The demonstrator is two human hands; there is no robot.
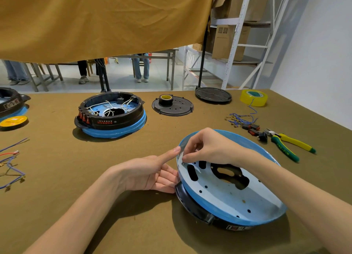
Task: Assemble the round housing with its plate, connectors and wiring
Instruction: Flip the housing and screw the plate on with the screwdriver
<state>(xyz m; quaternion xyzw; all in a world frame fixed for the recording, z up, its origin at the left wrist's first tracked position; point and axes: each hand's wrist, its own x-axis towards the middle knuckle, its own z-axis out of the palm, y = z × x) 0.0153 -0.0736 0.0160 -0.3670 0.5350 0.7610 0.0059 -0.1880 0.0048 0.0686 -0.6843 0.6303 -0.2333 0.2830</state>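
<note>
1. The right hand [207,146] pinches a small part, too small to identify, at the left inner edge of the plate [224,192].
2. The left hand [150,172] is released; its straight fingers touch the outer left rim of the round housing [192,206].
3. The housing lies tilted near the front right of the surface [133,225], with open room to its left.
4. The pliers [291,145] lie behind it to the right; handle lettering is not legible.
5. A wired housing [112,114] stands well apart, behind and to the left; its label is unreadable.
</note>
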